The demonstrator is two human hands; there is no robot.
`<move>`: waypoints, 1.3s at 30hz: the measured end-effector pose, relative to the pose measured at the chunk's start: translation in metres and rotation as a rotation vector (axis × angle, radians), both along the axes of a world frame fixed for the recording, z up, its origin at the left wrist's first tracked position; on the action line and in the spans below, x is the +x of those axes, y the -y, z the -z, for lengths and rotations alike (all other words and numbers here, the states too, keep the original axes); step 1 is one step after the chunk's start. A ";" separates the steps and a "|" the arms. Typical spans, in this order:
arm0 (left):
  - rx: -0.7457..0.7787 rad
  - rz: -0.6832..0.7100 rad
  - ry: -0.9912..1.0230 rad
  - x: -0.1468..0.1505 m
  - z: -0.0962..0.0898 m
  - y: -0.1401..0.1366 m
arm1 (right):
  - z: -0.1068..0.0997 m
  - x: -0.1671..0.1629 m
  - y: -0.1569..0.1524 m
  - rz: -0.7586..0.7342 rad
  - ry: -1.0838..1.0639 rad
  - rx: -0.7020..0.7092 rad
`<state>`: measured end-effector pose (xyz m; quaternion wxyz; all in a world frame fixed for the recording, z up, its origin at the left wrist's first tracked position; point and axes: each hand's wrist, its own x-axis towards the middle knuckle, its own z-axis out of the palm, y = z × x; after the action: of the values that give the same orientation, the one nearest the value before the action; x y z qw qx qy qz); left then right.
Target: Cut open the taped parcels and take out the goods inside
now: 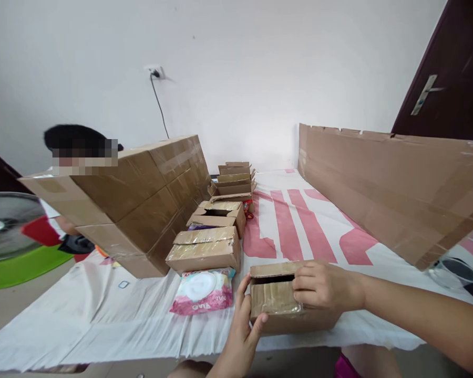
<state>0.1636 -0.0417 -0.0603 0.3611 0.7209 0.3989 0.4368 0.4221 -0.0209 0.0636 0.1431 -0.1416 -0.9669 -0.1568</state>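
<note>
Cardboard box [274, 300]: plain brown, glossy clear tape on top, dark slot open between flaps. Sits at tabletop [134, 320] near edge, right of pink wipes pack [202, 292]. Left hand [243, 332] grips its left end; right hand [322, 284] grips top flap, fingers curled.

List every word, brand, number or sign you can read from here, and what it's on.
No text reads with certainty.
Pink packet: upside-down white lettering, in two places, too blurred to quote; red lettering at its far edge, unreadable too.
White table cover: large pink strokes, no word made out.
Nearest cardboard box: no legible print.
</note>
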 end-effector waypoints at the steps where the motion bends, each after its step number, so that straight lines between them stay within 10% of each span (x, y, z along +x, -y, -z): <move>1: -0.006 -0.003 0.004 0.001 -0.001 0.000 | 0.001 -0.001 -0.001 -0.008 0.011 0.028; 16: -0.006 0.018 -0.014 0.001 -0.008 0.001 | 0.010 -0.009 -0.001 -0.051 -0.068 0.146; 27: -0.008 -0.067 0.026 0.011 -0.014 0.007 | -0.005 -0.018 0.042 0.984 -0.329 -0.808; 39: -0.023 -0.050 0.036 0.009 -0.013 0.009 | 0.015 -0.034 0.039 0.989 -0.303 -0.654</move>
<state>0.1731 -0.0503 -0.0472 0.3655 0.6985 0.4152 0.4540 0.3883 -0.0598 0.0484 0.1384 -0.6311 -0.7534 0.1223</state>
